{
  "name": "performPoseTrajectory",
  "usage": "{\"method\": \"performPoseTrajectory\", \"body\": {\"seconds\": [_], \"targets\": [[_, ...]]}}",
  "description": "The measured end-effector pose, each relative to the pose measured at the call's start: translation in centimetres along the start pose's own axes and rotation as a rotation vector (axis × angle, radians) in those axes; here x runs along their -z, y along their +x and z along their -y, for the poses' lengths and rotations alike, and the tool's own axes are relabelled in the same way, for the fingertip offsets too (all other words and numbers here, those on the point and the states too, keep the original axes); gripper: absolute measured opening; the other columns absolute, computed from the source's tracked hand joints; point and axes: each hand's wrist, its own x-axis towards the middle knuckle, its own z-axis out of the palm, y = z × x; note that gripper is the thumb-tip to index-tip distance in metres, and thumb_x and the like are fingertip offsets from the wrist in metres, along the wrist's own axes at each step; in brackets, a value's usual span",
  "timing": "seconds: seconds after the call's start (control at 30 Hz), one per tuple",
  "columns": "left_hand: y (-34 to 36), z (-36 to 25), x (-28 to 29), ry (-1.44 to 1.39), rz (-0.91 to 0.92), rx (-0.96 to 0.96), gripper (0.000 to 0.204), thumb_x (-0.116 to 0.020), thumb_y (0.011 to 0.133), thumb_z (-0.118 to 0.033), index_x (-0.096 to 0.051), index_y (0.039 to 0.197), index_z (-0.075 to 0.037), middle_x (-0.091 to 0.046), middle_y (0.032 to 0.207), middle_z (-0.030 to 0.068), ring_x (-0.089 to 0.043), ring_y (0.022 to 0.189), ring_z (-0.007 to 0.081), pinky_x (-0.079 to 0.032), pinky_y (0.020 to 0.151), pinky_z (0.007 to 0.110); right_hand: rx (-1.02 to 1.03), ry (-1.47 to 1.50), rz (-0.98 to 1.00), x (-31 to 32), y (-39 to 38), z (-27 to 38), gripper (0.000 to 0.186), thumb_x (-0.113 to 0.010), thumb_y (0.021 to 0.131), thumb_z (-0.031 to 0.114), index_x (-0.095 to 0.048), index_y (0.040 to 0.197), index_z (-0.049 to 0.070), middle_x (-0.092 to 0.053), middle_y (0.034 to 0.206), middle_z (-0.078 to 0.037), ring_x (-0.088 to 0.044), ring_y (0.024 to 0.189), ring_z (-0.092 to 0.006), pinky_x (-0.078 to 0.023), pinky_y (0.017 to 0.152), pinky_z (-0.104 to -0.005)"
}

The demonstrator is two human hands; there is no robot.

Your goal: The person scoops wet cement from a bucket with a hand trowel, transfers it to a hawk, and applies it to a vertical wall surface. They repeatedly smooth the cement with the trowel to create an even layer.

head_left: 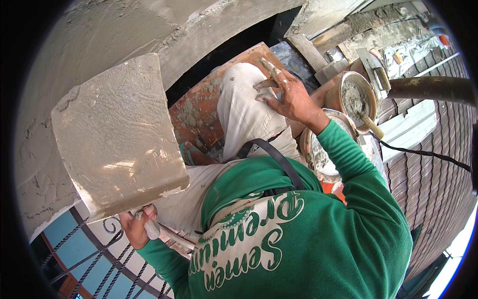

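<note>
My left hand [137, 228] is closed at the lower edge of a flat, squarish mortar board [119, 134], fingers around a pale grip there. Wet grey mortar coats the board's face, which tilts beside the plastered wall. My right hand [295, 98] hangs over my bent knee [244, 99], fingers apart and smeared with mortar, with no tool in it. Nearest to that hand, on the right, are a bucket of mortar [326, 164] partly behind my sleeve and a second bucket [343, 92] with a wooden-handled tool [371, 125] standing in it.
A flat trowel [371, 70] lies by the second bucket's rim. Mortar-spattered reddish boarding [194, 114] is under my legs. Freshly plastered wall [114, 30] rises ahead and left. Twisted metal railing [107, 264] is at lower left; tiled roofing [428, 174], a dark pole [430, 89] and black cable [423, 153] lie right.
</note>
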Motion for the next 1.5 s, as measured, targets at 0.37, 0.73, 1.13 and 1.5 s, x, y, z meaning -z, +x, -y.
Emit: {"method": "performPoseTrajectory", "body": {"seconds": [0.37,0.73,1.13,1.5], "targets": [[0.1,0.7,0.6,0.002,0.016,0.03,0.062,-0.057,0.077,0.003,-0.045,0.138,0.001,-0.06,0.098,0.0142,-0.054,0.068,0.019,-0.047,0.056,0.035,-0.03,0.015,0.068,0.4,0.7,0.8,0.099,-0.08,0.078,0.013,-0.027,0.162,0.007,-0.064,0.124,-0.023,-0.06,0.118,-0.0425,-0.05,0.102,-0.0465],[-0.4,1.2,0.2,-0.008,-0.014,0.026,0.071,-0.061,0.081,-0.001,-0.038,0.148,-0.001,-0.058,0.096,0.0122,-0.055,0.074,0.0174,-0.048,0.06,0.033,-0.096,-0.11,-0.084,6.9,-1.4,-1.6,0.101,-0.085,0.075,0.014,-0.031,0.16,0.007,-0.071,0.108,-0.015,-0.067,0.107,-0.0341,-0.053,0.096,-0.0412],[0.1,1.8,-1.8,0.02,-0.079,0.037,0.077,-0.063,0.076,0.003,-0.039,0.149,0.002,-0.061,0.115,0.0183,-0.055,0.078,0.0196,-0.046,0.056,0.03,-0.919,-0.611,-0.195,9.0,-12.5,-16.9,0.089,-0.064,0.091,0.045,-0.034,0.15,-0.015,-0.065,0.126,-0.035,-0.061,0.123,-0.0489,-0.04,0.111,-0.06],[-0.5,0.7,0.0,0.003,-0.086,0.04,0.082,-0.061,0.077,0.002,-0.033,0.154,-0.001,-0.058,0.109,0.015,-0.052,0.074,0.0167,-0.046,0.055,0.029,-0.592,-0.51,-0.388,9.1,-4.7,-6.7,0.056,-0.074,0.087,0.027,-0.06,0.128,-0.008,-0.072,0.109,-0.025,-0.067,0.109,-0.0424,-0.054,0.097,-0.0459]]}}
